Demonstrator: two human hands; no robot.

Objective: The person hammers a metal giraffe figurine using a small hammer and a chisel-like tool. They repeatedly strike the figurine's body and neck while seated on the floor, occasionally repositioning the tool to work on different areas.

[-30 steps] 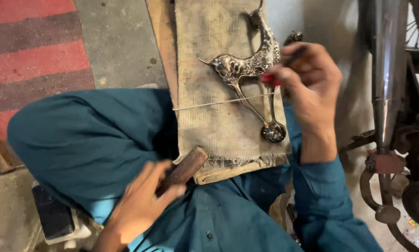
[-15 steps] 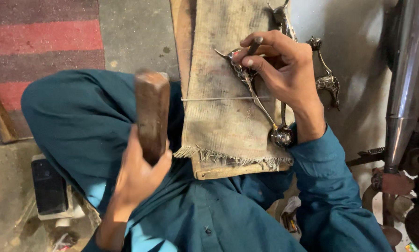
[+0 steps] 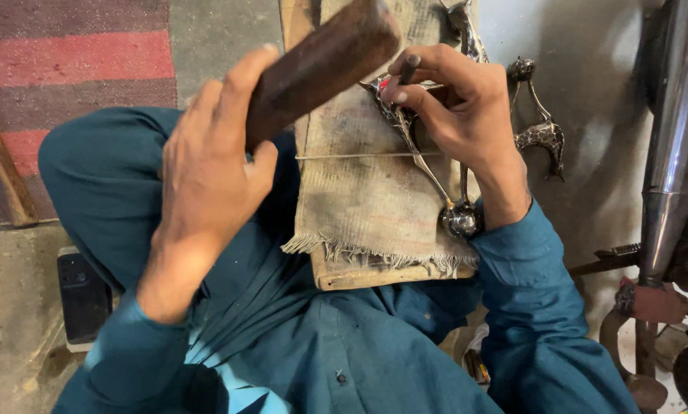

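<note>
— Hands first: what is each one doing?

— Left hand (image 3: 206, 176) is wrapped tight around a dark wooden mallet (image 3: 321, 65), raised and tilted over the work. Right hand (image 3: 455, 107) pinches a slim metal punch (image 3: 407, 70) between fingertips and thumb, its tip set down on the piece.

— And the piece itself?

— It is a silvery metal deer figure (image 3: 405, 126), lying flat on a burlap-covered wooden board (image 3: 375, 207) that rests across the person's lap. A taut string (image 3: 359, 156) runs across the cloth and over the figure's long thin legs, which end in a rounded base (image 3: 460, 218) near the frayed lower edge. The right hand covers much of the body, so I can see only part of it.

— How far along does the work look?

— Hard to say firmly. The visible body already shows a dense, stippled texture, so I judge a good deal of the chasing is done. The legs and base look smooth and plain. Whether more texture is wanted under the hand, I cannot tell.

— Anything else close by?

— A second deer figure (image 3: 539, 130) of the same kind lies on the grey floor just right of the board, also patterned on its body. A dark flat box (image 3: 83, 295) sits by the person's left elbow, and a metal pipe (image 3: 669, 153) stands at the right edge.
</note>
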